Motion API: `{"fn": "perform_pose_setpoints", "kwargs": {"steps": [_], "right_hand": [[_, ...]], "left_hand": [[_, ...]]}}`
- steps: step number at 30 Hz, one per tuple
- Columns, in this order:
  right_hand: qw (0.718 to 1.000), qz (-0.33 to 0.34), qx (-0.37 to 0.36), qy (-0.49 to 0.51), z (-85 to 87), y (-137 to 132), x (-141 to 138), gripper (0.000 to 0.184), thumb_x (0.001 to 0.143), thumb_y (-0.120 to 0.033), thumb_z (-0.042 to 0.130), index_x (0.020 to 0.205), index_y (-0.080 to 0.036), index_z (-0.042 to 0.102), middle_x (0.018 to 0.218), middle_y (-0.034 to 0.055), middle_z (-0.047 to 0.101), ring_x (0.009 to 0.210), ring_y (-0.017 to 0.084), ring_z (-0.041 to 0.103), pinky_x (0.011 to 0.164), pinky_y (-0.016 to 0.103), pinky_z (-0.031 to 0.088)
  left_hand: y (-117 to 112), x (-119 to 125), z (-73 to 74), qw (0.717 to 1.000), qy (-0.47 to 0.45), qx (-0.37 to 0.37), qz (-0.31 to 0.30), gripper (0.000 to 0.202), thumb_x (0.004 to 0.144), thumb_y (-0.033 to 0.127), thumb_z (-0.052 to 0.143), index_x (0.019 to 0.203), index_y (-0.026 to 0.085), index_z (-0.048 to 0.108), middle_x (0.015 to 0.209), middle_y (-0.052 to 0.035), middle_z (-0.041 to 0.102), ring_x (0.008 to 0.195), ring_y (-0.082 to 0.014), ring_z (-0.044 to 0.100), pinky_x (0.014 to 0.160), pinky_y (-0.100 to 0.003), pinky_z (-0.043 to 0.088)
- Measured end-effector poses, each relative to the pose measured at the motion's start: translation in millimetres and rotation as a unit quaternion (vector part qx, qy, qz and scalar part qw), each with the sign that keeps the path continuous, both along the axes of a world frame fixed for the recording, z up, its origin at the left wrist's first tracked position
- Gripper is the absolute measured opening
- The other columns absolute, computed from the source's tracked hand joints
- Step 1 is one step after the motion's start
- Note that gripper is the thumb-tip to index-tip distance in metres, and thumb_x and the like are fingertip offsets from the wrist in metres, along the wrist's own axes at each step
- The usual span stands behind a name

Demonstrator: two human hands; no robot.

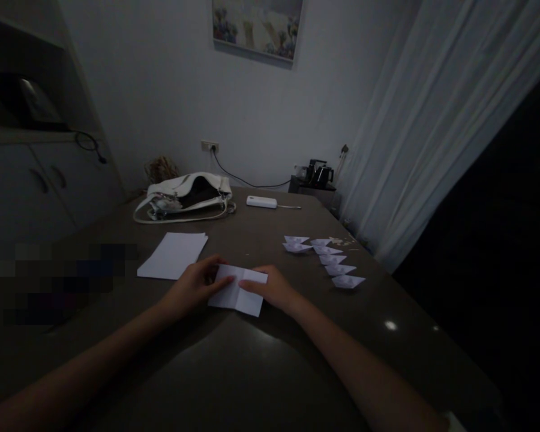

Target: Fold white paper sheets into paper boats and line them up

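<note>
Folded paper (238,297) sits between our two hands at the middle of the table's near half, plain white and roughly oblong, with its corners squared. We see a crease running down its middle, dividing it into two panels that meet at a shallow angle, so the surface is slightly bent instead of flat. Its lower edge dips toward the right, and the panels show soft grey shading in the dim light. We pinch it on both sides: our left hand (195,285) lays its thumb over the left panel, with the fingers curled behind, and our right hand (273,289) presses its thumb near the crease, its other fingers mostly hidden underneath. Neither hand is spread; both close on the paper. Whether it touches the dark table (234,378) we cannot tell. Beyond our left hand lies a stack of white sheets (173,255), and to the right stand seven small paper boats (333,260), two in one row and five in another.
</note>
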State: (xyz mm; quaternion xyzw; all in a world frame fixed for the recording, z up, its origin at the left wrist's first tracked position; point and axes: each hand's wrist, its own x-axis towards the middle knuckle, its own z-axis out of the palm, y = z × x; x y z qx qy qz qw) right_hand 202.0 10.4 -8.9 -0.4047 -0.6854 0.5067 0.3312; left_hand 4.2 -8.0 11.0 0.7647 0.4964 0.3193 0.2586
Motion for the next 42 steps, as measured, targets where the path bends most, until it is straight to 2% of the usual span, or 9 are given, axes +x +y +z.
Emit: {"fn": "perform_pose_setpoints", "kwargs": {"steps": [3,7,11,13,21,28,34,38,42], "right_hand": [[0.998,-0.009,0.047,-0.035,0.6,1,1,0.018,0.070,-0.028,0.068,0.079,-0.012,0.065,0.070,0.0022,0.064,0.060,0.012,0.056,0.053,0.022,0.040],[0.973,-0.063,0.175,-0.133,4.3,-1,4,0.034,0.068,-0.021,0.071,0.101,-0.016,0.065,0.090,0.0042,0.067,0.074,0.014,0.059,0.068,0.026,0.044],[0.934,-0.048,0.281,-0.213,7.6,-4,8,0.030,0.069,-0.023,0.072,0.098,-0.018,0.066,0.096,0.0045,0.065,0.088,0.016,0.057,0.080,0.029,0.042],[0.920,-0.036,0.308,-0.239,8.5,-5,8,0.025,0.070,-0.026,0.072,0.094,-0.020,0.068,0.100,0.0046,0.063,0.095,0.017,0.054,0.083,0.030,0.040],[0.893,0.004,0.323,-0.314,12.1,-7,7,0.023,0.080,-0.028,0.062,0.102,-0.022,0.068,0.098,0.0057,0.063,0.094,0.018,0.053,0.082,0.031,0.040],[0.890,0.000,0.326,-0.320,9.3,-7,7,0.024,0.082,-0.029,0.059,0.103,-0.021,0.066,0.099,0.0060,0.062,0.094,0.017,0.053,0.083,0.030,0.039],[0.893,-0.015,0.319,-0.317,6.6,-5,7,0.027,0.078,-0.031,0.063,0.103,-0.020,0.066,0.100,0.0063,0.062,0.096,0.019,0.053,0.081,0.030,0.039],[0.894,-0.014,0.314,-0.319,7.7,-5,7,0.026,0.078,-0.031,0.064,0.101,-0.020,0.066,0.100,0.0065,0.063,0.096,0.019,0.053,0.082,0.031,0.039],[0.895,-0.005,0.320,-0.312,7.5,-4,7,0.027,0.080,-0.030,0.062,0.105,-0.022,0.065,0.101,0.0058,0.062,0.096,0.018,0.053,0.081,0.030,0.038]], "left_hand": [[2,-3,-3.9,1.000,0.027,0.007,-0.004,0.037,0.078,0.047,0.054,0.099,0.016,0.057,0.069,-0.0006,0.060,0.061,-0.0171,0.055,0.053,-0.025,0.040],[4,-6,-9.2,0.995,0.095,0.018,-0.008,0.032,0.077,0.041,0.056,0.099,0.018,0.057,0.067,0.0008,0.058,0.059,-0.0161,0.054,0.052,-0.024,0.038],[6,-7,-10.6,0.991,0.128,0.036,-0.019,0.027,0.075,0.038,0.060,0.093,0.018,0.059,0.078,-0.0022,0.061,0.067,-0.0173,0.057,0.058,-0.026,0.041],[6,-7,-10.0,0.990,0.135,0.044,-0.025,0.025,0.075,0.037,0.060,0.093,0.018,0.059,0.080,-0.0029,0.062,0.069,-0.0178,0.057,0.060,-0.027,0.042],[3,-6,-7.8,0.980,0.162,0.098,-0.065,0.019,0.080,0.030,0.058,0.095,0.020,0.064,0.081,-0.0036,0.062,0.072,-0.0177,0.058,0.065,-0.027,0.043],[5,-9,-1.8,0.953,0.187,0.149,-0.187,0.022,0.085,0.025,0.055,0.103,0.022,0.066,0.101,-0.0050,0.068,0.091,-0.0188,0.060,0.081,-0.029,0.044],[2,-8,6.1,0.946,0.195,0.138,-0.217,0.027,0.089,0.033,0.049,0.106,0.022,0.067,0.103,-0.0070,0.068,0.093,-0.0196,0.061,0.083,-0.031,0.045],[1,-8,8.5,0.946,0.191,0.130,-0.227,0.028,0.091,0.029,0.044,0.107,0.022,0.067,0.106,-0.0077,0.066,0.094,-0.0197,0.060,0.084,-0.032,0.044],[2,-8,7.9,0.946,0.182,0.126,-0.237,0.025,0.089,0.026,0.048,0.104,0.022,0.068,0.103,-0.0071,0.067,0.092,-0.0192,0.059,0.081,-0.031,0.044]]}}
